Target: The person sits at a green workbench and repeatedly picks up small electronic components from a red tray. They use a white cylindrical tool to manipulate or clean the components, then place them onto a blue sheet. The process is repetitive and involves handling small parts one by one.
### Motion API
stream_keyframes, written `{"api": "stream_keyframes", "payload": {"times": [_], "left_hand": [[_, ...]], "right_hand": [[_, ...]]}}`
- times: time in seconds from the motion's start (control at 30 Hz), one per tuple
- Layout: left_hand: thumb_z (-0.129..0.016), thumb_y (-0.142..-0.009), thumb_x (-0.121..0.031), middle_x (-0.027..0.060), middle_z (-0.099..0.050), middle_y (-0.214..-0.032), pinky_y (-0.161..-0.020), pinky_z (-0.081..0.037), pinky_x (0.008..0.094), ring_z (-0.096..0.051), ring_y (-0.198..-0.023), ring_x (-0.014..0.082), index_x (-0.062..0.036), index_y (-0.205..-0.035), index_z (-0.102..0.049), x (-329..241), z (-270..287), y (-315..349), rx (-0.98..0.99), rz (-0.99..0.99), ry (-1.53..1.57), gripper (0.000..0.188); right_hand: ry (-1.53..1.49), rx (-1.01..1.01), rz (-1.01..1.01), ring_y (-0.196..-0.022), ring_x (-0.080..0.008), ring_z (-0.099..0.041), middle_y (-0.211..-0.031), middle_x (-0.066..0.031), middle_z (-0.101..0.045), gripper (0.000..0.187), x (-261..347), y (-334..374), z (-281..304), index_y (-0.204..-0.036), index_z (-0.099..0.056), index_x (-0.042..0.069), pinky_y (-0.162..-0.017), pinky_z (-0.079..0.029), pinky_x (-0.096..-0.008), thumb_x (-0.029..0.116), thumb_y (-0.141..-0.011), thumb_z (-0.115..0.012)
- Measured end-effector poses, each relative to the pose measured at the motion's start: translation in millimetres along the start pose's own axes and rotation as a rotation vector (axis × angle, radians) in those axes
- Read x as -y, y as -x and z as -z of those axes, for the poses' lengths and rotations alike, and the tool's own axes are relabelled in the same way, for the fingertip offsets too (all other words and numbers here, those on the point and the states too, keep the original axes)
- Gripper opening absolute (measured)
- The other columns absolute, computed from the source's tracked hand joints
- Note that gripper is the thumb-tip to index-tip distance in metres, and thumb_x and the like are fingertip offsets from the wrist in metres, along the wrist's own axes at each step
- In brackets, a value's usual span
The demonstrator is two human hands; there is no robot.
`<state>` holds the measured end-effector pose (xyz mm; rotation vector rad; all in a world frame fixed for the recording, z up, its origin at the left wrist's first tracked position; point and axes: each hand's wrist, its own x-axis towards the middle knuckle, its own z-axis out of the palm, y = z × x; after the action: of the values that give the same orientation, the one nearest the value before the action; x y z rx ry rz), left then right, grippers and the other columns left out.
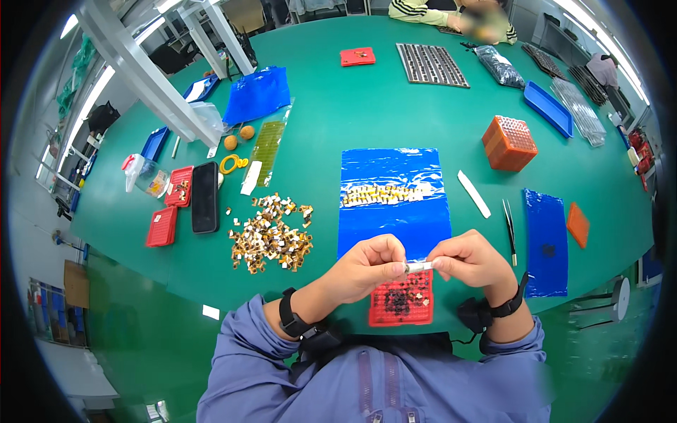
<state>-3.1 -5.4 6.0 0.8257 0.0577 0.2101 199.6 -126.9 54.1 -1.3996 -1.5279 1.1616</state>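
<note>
My left hand (370,268) and my right hand (474,259) meet in front of me, each in a fingertip pinch. Between them they hold a small whitish strip-like piece (420,266), its exact kind too small to tell. Just below the hands lies a red tray (400,319) with many small black parts and a few pale ones. Beyond the hands is a shiny blue sheet (395,229), bearing a band of small white-and-yellow parts (388,194). To the left, a loose heap of small white-and-brown parts (271,236) lies on the table.
Tweezers (510,236) and a white flat tool (474,194) lie to the right, near another blue sheet (546,254) and an orange block (510,143). A black phone (205,197) and small red trays (162,227) sit left. A person's sleeve (419,11) shows across the table.
</note>
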Motion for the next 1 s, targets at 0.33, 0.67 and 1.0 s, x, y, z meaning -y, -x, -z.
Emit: {"api": "stream_keyframes", "payload": {"times": [0.33, 0.67, 1.0], "left_hand": [[-0.059, -0.088, -0.009, 0.0062, -0.058, -0.081, -0.071, -0.046, 0.0267, -0.058, -0.080, 0.0152, -0.0055, -0.087, -0.050, 0.0, 0.3, -1.0, -0.019, -0.062, 0.001, 0.009], [-0.064, -0.085, -0.014, 0.0031, -0.050, -0.073, -0.070, -0.042, 0.0307, -0.051, -0.073, 0.0156, -0.0078, -0.085, -0.048, -1.1, -2.6, -1.8, -0.061, -0.054, -0.060, 0.017], [-0.063, -0.087, -0.015, 0.0053, -0.052, -0.077, -0.073, -0.043, 0.0323, -0.052, -0.075, 0.0167, -0.0076, -0.087, -0.047, 0.3, -0.6, -1.2, -0.020, -0.047, -0.097, 0.017]], "right_hand": [[0.120, -0.167, 0.194, -0.054, -0.0096, -0.056, -0.063, -0.0032, -0.061, 0.010, 9.5, -3.6, -10.8, -0.082, -0.067, 0.003, -0.050, -0.043, -0.0256, 0.012, -0.085, -0.063], [-0.029, -0.140, 0.113, -0.054, -0.0044, -0.047, -0.061, 0.0004, -0.056, 0.011, 3.7, -1.3, -12.4, -0.080, -0.063, 0.004, -0.049, -0.037, -0.0213, 0.013, -0.081, -0.069], [-0.109, -0.045, 0.094, -0.052, -0.0050, -0.048, -0.066, 0.0000, -0.059, 0.010, -2.9, 2.3, -3.9, -0.083, -0.061, 0.002, -0.047, -0.037, -0.0205, 0.011, -0.084, -0.065]]}}
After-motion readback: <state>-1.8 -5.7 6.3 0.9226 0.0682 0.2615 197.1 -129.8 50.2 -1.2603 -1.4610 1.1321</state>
